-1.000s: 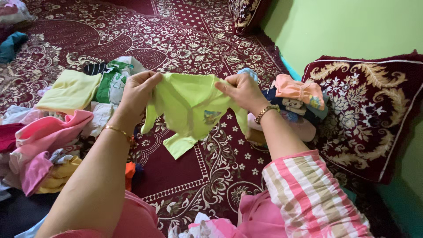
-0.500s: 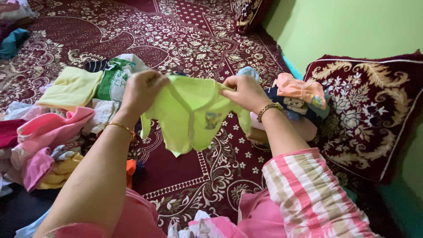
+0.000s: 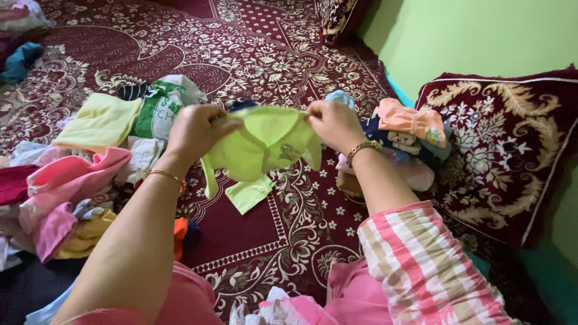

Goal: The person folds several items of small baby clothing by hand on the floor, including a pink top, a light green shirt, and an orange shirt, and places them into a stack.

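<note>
Both hands point(image 3: 198, 129) on green baby shirt point(image 3: 265, 144)

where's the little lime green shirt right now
In the head view it hangs mid-frame, the lime green shirt held between the left hand and right hand, above the patterned maroon carpet.

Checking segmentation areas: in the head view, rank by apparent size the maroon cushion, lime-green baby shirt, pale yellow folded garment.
1. maroon cushion, largest by far.
2. lime-green baby shirt, held by left hand and right hand.
3. pale yellow folded garment; close to the shirt and farther away, so unsure.
</note>
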